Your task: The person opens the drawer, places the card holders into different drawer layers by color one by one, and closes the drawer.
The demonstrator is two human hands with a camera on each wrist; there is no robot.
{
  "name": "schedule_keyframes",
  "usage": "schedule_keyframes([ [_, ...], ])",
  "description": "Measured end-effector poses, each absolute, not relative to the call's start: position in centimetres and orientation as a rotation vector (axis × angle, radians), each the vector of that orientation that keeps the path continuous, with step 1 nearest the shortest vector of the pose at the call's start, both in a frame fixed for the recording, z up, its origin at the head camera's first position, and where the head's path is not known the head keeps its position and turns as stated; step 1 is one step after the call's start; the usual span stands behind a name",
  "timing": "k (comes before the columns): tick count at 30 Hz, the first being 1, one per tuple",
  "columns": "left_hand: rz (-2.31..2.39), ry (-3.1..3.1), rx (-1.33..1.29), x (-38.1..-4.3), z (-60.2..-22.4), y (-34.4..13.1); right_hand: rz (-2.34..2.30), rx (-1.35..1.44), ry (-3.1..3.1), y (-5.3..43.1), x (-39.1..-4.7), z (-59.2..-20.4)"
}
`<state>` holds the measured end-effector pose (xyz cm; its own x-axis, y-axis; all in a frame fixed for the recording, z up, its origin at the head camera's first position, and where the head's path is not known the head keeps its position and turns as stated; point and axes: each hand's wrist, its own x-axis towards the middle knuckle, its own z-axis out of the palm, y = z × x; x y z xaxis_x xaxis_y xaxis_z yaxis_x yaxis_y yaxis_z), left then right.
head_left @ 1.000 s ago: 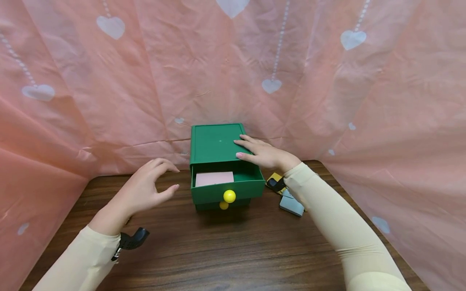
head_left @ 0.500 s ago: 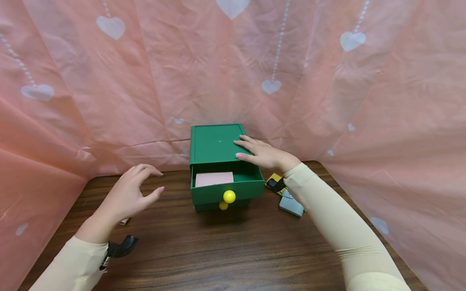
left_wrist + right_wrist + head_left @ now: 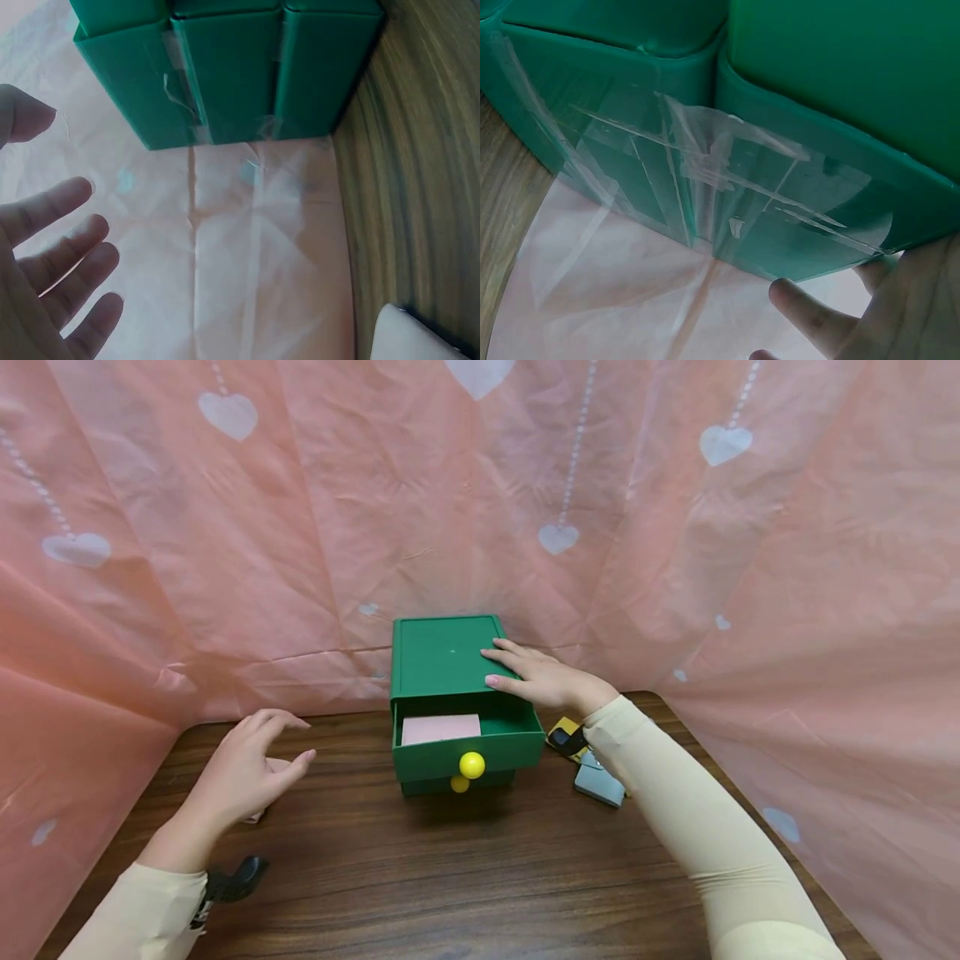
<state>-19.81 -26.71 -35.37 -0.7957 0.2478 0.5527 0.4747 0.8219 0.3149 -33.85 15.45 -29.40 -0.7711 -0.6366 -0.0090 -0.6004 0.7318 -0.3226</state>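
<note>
A green drawer cabinet (image 3: 450,652) stands at the back of the table, its upper drawer (image 3: 517,750) pulled out by a yellow-knobbed front. Inside that drawer lies a pale pink rectangular thing (image 3: 441,728). My right hand (image 3: 543,681) rests on the cabinet's top right edge, fingers spread flat. Left of the cabinet, my left hand (image 3: 240,768) is in the air with fingers apart and nothing between them. Below it, mostly hidden by the hand, a pale pink object (image 3: 405,337) lies on the table.
Under my right forearm lie a light blue wallet-like case (image 3: 600,785) and a yellow item (image 3: 564,725). A lower drawer with its own yellow knob (image 3: 460,784) is pushed in. Pink heart-printed cloth (image 3: 337,527) hangs behind and at both sides of the wooden table (image 3: 450,885).
My left hand has moved left and slightly down, away from the cabinet, so a bit of the pale pink object shows beneath it. My right hand and the drawer have stayed put.
</note>
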Motion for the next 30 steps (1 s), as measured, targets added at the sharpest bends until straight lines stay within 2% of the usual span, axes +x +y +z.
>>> schedule_keyframes([
  [30,-0.578,-2.733,0.003,-21.3,-40.3,-30.1,-0.446,-0.995,2.811,15.4,-34.0,-29.4],
])
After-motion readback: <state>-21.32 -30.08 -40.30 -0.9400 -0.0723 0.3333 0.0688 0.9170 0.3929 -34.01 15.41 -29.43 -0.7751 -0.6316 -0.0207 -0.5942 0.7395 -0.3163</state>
